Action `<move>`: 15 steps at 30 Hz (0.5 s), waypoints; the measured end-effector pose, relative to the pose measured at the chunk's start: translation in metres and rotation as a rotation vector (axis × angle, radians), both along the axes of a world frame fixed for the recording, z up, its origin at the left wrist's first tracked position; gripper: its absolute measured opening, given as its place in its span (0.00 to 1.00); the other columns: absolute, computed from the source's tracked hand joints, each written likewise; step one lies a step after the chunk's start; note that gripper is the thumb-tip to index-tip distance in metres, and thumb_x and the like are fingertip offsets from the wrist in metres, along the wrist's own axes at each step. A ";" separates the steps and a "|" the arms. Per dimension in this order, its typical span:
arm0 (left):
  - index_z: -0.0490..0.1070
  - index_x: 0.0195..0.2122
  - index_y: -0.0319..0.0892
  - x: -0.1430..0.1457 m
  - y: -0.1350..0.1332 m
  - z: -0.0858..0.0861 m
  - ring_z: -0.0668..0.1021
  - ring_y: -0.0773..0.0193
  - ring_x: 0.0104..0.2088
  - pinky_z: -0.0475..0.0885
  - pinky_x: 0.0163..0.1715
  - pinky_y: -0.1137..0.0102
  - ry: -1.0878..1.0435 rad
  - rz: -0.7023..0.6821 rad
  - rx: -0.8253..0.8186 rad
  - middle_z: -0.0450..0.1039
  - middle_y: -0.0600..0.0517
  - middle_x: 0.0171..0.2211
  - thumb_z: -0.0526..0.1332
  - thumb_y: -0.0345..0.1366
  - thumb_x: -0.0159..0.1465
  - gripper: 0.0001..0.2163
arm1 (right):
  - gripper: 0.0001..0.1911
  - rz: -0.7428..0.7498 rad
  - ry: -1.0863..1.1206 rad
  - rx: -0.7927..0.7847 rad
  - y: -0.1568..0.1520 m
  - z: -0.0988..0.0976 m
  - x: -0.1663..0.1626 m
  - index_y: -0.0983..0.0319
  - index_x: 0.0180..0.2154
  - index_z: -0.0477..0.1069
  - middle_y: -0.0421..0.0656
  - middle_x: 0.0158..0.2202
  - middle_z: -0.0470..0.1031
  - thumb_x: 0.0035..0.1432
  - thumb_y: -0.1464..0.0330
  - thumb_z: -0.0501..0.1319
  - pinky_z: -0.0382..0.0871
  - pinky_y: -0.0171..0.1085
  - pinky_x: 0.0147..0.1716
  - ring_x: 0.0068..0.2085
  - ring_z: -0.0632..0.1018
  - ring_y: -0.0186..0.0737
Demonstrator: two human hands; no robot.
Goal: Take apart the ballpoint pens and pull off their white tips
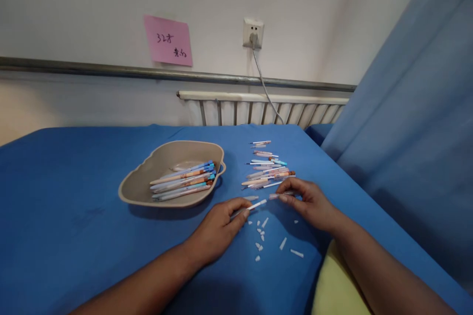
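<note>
Between thumb and fingers, my left hand [223, 224] pinches a white pen refill [257, 204], its end pointing right. My right hand [308, 203] grips a clear pinkish pen barrel [275, 196] whose end faces the refill across a small gap. Just beyond both hands lies a spread of pen parts [264, 173], with barrels, refills and several brown or blue tops. Small white plastic pieces [259, 234] are scattered on the blue cloth nearer to me. A pale pen tip part [251, 198] rests beside my left fingers.
A beige basin [135, 189] holding several pens [185, 182] stands to the left on the blue-covered surface [81, 236]. Behind it are a white bed rail [229, 96], a socket with a plugged cable [253, 33] and a pink note [168, 42]. A blue curtain [417, 108] hangs at right.
</note>
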State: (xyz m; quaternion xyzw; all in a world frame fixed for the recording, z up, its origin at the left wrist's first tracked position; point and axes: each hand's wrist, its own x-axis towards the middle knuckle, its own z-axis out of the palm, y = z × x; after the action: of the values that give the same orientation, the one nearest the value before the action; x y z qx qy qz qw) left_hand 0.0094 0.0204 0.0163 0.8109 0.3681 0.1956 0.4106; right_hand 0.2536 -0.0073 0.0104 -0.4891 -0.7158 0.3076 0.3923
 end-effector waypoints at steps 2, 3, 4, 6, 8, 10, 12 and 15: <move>0.72 0.40 0.42 -0.001 0.000 -0.001 0.74 0.63 0.34 0.67 0.37 0.73 -0.009 0.013 0.009 0.74 0.53 0.34 0.52 0.39 0.65 0.12 | 0.04 -0.013 0.032 -0.014 0.002 -0.001 0.001 0.62 0.34 0.70 0.40 0.32 0.72 0.58 0.68 0.58 0.66 0.34 0.35 0.34 0.73 0.36; 0.72 0.40 0.42 -0.001 0.000 -0.001 0.74 0.63 0.34 0.67 0.37 0.72 -0.012 0.016 0.014 0.75 0.53 0.35 0.52 0.39 0.65 0.11 | 0.05 -0.015 0.044 -0.017 0.002 -0.002 0.001 0.62 0.34 0.70 0.40 0.31 0.72 0.58 0.67 0.58 0.66 0.33 0.35 0.34 0.73 0.36; 0.72 0.41 0.42 -0.001 -0.001 -0.002 0.74 0.63 0.34 0.67 0.38 0.72 -0.013 0.019 0.018 0.75 0.53 0.36 0.52 0.39 0.65 0.11 | 0.05 -0.016 0.051 -0.017 0.002 -0.002 0.001 0.62 0.34 0.70 0.40 0.31 0.72 0.58 0.67 0.58 0.65 0.33 0.35 0.34 0.73 0.36; 0.72 0.41 0.42 -0.001 -0.001 -0.003 0.74 0.63 0.35 0.67 0.38 0.72 -0.013 0.022 0.021 0.75 0.52 0.37 0.52 0.39 0.65 0.11 | 0.05 -0.010 0.054 -0.021 0.002 -0.001 0.000 0.62 0.34 0.70 0.40 0.30 0.71 0.58 0.67 0.58 0.65 0.33 0.34 0.33 0.72 0.35; 0.72 0.41 0.43 -0.001 -0.002 -0.003 0.74 0.63 0.35 0.66 0.39 0.72 -0.013 0.026 0.019 0.75 0.52 0.38 0.53 0.39 0.65 0.11 | 0.05 0.005 0.049 -0.024 0.001 0.000 -0.001 0.62 0.34 0.70 0.40 0.30 0.72 0.58 0.67 0.58 0.65 0.33 0.34 0.33 0.72 0.35; 0.73 0.42 0.43 0.000 -0.002 -0.004 0.74 0.62 0.35 0.66 0.39 0.72 -0.012 0.027 0.012 0.75 0.52 0.38 0.53 0.40 0.65 0.12 | 0.05 0.020 0.045 -0.029 0.000 0.001 -0.002 0.62 0.34 0.71 0.40 0.30 0.72 0.58 0.67 0.58 0.65 0.34 0.35 0.33 0.72 0.35; 0.72 0.43 0.43 0.000 -0.001 -0.004 0.74 0.63 0.35 0.66 0.38 0.72 -0.014 0.025 -0.002 0.75 0.52 0.37 0.53 0.40 0.66 0.12 | 0.06 0.034 0.047 -0.035 -0.001 0.002 -0.003 0.62 0.34 0.71 0.40 0.30 0.72 0.58 0.67 0.58 0.66 0.34 0.34 0.33 0.72 0.35; 0.72 0.43 0.43 0.000 -0.001 -0.005 0.73 0.64 0.32 0.66 0.36 0.73 -0.031 0.020 -0.032 0.74 0.53 0.35 0.53 0.41 0.66 0.12 | 0.05 0.050 0.056 -0.037 -0.001 0.002 -0.003 0.62 0.34 0.70 0.40 0.30 0.72 0.58 0.67 0.58 0.66 0.33 0.34 0.33 0.73 0.35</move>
State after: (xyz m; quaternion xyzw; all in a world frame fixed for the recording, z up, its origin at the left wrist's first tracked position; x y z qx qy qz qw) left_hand 0.0091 0.0196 0.0109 0.7975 0.3729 0.2063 0.4270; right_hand 0.2508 -0.0081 0.0126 -0.4695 -0.7107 0.3441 0.3951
